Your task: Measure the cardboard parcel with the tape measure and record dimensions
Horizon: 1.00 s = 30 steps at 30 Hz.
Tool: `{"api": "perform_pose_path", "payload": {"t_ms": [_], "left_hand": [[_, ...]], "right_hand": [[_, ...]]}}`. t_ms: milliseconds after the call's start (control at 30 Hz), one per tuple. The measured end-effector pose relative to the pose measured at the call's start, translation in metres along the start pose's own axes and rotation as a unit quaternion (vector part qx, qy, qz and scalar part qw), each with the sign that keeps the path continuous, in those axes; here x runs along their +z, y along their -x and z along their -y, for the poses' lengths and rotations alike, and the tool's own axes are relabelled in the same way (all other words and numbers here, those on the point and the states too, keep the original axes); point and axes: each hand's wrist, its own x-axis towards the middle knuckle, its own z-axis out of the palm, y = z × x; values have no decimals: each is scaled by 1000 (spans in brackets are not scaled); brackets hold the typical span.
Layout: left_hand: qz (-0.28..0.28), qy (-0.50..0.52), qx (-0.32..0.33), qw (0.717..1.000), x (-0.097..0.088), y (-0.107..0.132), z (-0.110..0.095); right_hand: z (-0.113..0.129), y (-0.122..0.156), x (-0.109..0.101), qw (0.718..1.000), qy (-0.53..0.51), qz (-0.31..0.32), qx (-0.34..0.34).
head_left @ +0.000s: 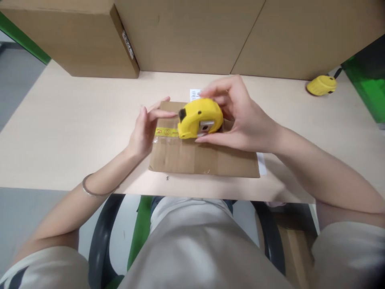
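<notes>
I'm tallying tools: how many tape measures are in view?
2: a tape measure in the right hand, over the small box; another tape measure on the table, far right. More may be hidden.

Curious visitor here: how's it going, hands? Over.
Right hand gripping rounded yellow tape measure over flat brown cardboard box. Left hand at box's left end. No obstruction seen.

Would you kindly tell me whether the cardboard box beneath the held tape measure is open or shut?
The box looks shut: its top lies flat, no flap raised, with a yellow strip on it.
</notes>
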Motion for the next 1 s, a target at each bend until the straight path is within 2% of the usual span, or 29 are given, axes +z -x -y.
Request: {"api": "perform_pose_path", "payload": {"t_ms": [133, 233, 300, 400, 500, 600, 700, 867, 933, 1000], "left_hand": [[-9, 41, -31, 999, 1, 0, 5], [-74, 27, 0, 997, 3, 0, 5], [-96, 24, -1, 995, 3, 1, 4], [-80, 35, -21, 996, 1, 1, 3], [-43, 10, -36, 998, -5, 0, 4], [18, -69, 2, 997, -14, -3, 5], [54, -112, 36, 992, -19, -5, 5], [61, -109, 47, 991, -21, -9, 5], [69, -113, 55, 990, -23, -11, 6], [71, -108, 56, 990, -25, -12, 8]], "right_hand": [[19, -27, 0, 998, 61, 21, 18], [30, -42, 10, 988, 142, 56, 8], [36, -47, 19, 976, 205, 76, 7], [39, -46, 31, 961, 262, 84, 21], [36, -39, 32, 961, 267, 62, 32], [27, -21, 18, 964, 264, 29, 25], [18, 12, -9, 970, 241, -26, 26], [2, 80, -59, 970, 199, -131, 44], [-9, 100, -68, 962, 207, -175, 41], [-23, 113, -67, 957, 203, -208, 15]]}}
